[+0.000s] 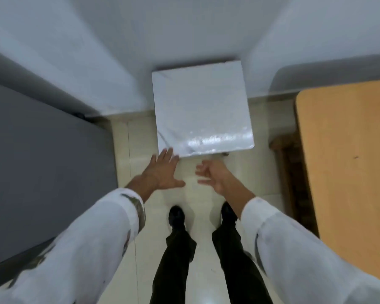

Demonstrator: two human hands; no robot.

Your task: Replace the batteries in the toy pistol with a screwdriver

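No toy pistol, screwdriver or batteries show in this blurred view. I stand on a pale tiled floor, looking down at my legs and black shoes. My left hand (162, 171) is stretched forward with spread, straight fingers, its fingertips near the front left corner of a small white square table (198, 106). My right hand (213, 175) is held out beside it with loosely curled fingers. Both hands are empty, and the white tabletop is bare.
A grey surface (42, 172) fills the left side. On the right stands a wooden tabletop (347, 172) with a dark gap beside it. White walls rise behind the small table. The strip of floor (198, 216) between these is narrow.
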